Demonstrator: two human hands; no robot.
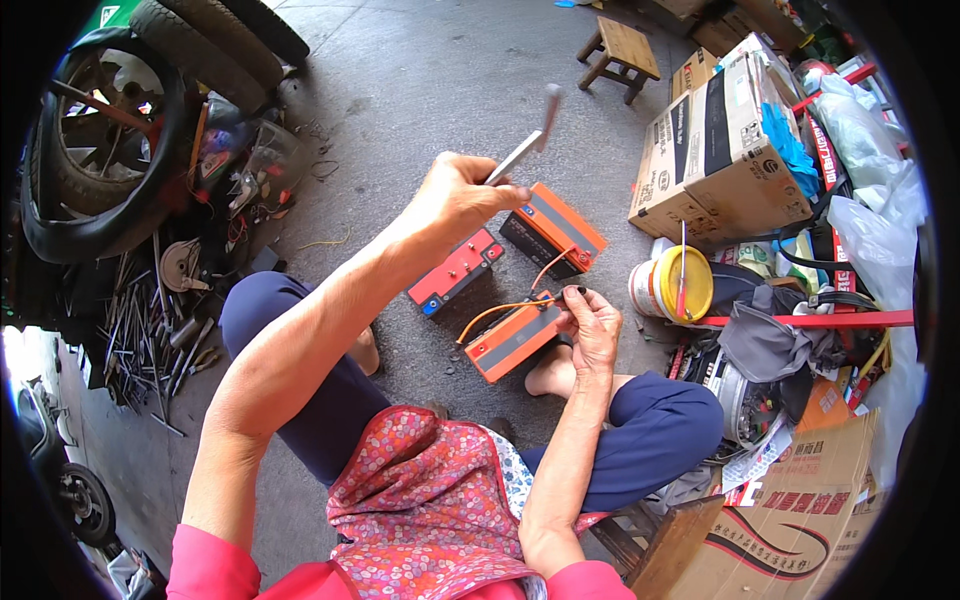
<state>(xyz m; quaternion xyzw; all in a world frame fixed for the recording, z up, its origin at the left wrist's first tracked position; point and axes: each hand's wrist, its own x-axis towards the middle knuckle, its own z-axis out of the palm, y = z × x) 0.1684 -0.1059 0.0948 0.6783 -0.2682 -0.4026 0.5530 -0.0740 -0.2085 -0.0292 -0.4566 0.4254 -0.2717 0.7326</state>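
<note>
Your L hand (462,192) wraps tight round the tool (516,160); R hand (594,328) pinches the wire (497,309); steady it agnst the battery (512,345) w/ light pressure

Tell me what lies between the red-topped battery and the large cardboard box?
The head view shows an orange-topped battery, then gray floor, between the red-topped battery and the large cardboard box.

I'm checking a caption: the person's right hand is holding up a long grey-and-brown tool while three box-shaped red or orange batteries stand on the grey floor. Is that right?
Only the side is wrong: the head view shows the left hand holding up the grey-and-brown tool; the right hand is lower, by an orange-and-grey battery. The rest stands.
</note>
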